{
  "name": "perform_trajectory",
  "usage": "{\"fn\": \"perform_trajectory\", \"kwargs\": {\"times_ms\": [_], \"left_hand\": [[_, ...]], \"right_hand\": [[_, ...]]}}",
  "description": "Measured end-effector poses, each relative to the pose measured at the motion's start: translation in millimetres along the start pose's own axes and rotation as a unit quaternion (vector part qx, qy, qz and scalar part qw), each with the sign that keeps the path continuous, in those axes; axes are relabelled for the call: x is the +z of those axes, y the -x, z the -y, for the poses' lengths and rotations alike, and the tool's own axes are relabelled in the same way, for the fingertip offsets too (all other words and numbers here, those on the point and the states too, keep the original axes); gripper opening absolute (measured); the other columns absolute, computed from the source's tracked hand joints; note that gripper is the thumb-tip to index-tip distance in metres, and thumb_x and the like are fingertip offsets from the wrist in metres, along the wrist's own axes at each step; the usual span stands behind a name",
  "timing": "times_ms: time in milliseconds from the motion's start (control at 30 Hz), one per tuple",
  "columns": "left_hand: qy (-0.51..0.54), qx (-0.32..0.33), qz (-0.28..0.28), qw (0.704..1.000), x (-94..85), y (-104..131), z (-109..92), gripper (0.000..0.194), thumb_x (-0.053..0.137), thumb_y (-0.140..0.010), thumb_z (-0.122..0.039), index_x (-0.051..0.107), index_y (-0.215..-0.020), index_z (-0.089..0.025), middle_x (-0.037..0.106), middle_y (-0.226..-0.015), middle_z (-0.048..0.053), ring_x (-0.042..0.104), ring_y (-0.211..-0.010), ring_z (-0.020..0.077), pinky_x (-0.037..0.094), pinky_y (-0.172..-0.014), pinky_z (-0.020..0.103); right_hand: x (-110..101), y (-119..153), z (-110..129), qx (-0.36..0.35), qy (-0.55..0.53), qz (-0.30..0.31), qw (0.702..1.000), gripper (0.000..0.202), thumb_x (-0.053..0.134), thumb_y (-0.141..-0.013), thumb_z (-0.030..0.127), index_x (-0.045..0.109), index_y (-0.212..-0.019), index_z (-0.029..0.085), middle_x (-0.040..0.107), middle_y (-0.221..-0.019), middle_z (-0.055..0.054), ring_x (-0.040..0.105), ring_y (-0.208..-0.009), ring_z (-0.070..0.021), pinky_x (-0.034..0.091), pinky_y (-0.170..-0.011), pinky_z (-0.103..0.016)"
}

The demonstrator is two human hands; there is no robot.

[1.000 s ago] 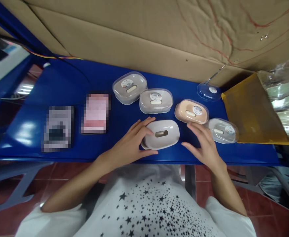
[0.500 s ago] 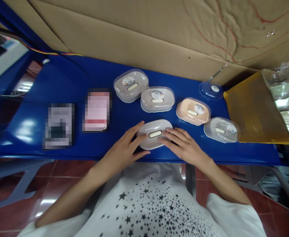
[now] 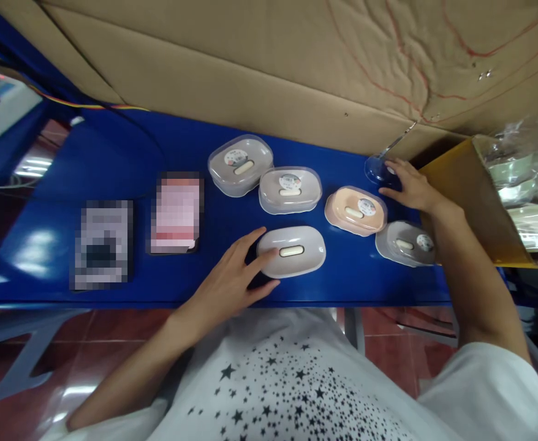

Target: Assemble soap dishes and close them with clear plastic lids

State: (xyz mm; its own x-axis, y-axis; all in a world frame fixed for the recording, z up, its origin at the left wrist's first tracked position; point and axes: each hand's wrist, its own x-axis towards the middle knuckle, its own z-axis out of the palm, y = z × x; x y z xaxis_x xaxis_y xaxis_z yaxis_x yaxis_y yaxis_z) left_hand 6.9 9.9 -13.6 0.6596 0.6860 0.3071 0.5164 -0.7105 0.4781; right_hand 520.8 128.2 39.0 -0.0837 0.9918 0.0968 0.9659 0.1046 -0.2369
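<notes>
A pale grey oval box [image 3: 296, 266] with a cream handle piece lies near the table's front edge, without a clear cover. My left hand [image 3: 239, 272] rests on its left end, fingers spread. At the back right, my right hand [image 3: 407, 184] touches a loose clear cover [image 3: 375, 170] that bears a round label, its fingers apart over the right side. Two grey boxes with clear covers [image 3: 241, 177] [image 3: 290, 199] stand behind the uncovered one. To the right are a peach covered box [image 3: 354, 208] and another grey covered box [image 3: 402, 245], partly hidden by my right forearm.
Two blurred-out flat items [image 3: 177, 214] [image 3: 103, 245] lie at the left of the blue table [image 3: 223, 251]. A cardboard box [image 3: 475, 202] with wrapped pieces [image 3: 535, 226] stands at the right. Cardboard [image 3: 250, 73] lines the back.
My right hand has left the uncovered grey box and moved right and back to the loose clear cover. My left hand stays on the box.
</notes>
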Motion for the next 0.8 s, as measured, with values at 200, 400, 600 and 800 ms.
{"fn": "perform_trajectory", "kwargs": {"times_ms": [200,400,600,800], "left_hand": [[0.061,-0.010,0.039,0.997,-7.1,-3.1,11.5,0.047,0.071,-0.108,-0.038,0.054,-0.151,-0.029,0.045,-0.173,0.016,0.053,-0.156,0.0362,0.053,-0.125,0.060],[0.143,-0.083,0.037,0.985,-8.6,-7.6,14.8,0.067,0.081,-0.101,-0.041,0.044,-0.156,-0.029,0.055,-0.168,0.015,0.058,-0.153,0.0342,0.053,-0.124,0.060],[0.130,-0.096,0.035,0.986,-3.9,-8.2,14.2,0.089,0.084,-0.097,-0.044,0.033,-0.170,-0.030,0.055,-0.168,0.017,0.057,-0.154,0.0377,0.052,-0.124,0.060],[0.122,-0.073,0.046,0.989,-3.8,-8.3,13.8,0.092,0.080,-0.101,-0.044,0.025,-0.174,-0.031,0.054,-0.170,0.016,0.057,-0.154,0.0362,0.052,-0.124,0.058]], "right_hand": [[1.7,-8.2,-28.3,0.032,-0.036,0.057,0.997,0.109,0.088,-0.066,0.091,0.062,-0.150,0.025,0.059,-0.152,-0.019,0.058,-0.124,-0.0298,0.050,-0.119,-0.064],[-44.7,39.3,72.4,-0.031,-0.071,-0.056,0.995,0.081,0.071,-0.090,0.086,0.050,-0.159,0.049,0.064,-0.154,-0.003,0.065,-0.130,-0.0346,0.053,-0.119,-0.066],[-0.4,111.0,209.3,-0.273,-0.035,0.048,0.960,0.073,0.078,-0.100,0.058,0.054,-0.164,0.032,0.059,-0.167,-0.011,0.058,-0.149,-0.0415,0.047,-0.124,-0.066],[45.7,117.4,226.3,-0.272,-0.042,0.059,0.959,0.070,0.069,-0.105,0.061,0.054,-0.165,0.028,0.051,-0.173,-0.014,0.052,-0.153,-0.0395,0.047,-0.125,-0.063]]}}
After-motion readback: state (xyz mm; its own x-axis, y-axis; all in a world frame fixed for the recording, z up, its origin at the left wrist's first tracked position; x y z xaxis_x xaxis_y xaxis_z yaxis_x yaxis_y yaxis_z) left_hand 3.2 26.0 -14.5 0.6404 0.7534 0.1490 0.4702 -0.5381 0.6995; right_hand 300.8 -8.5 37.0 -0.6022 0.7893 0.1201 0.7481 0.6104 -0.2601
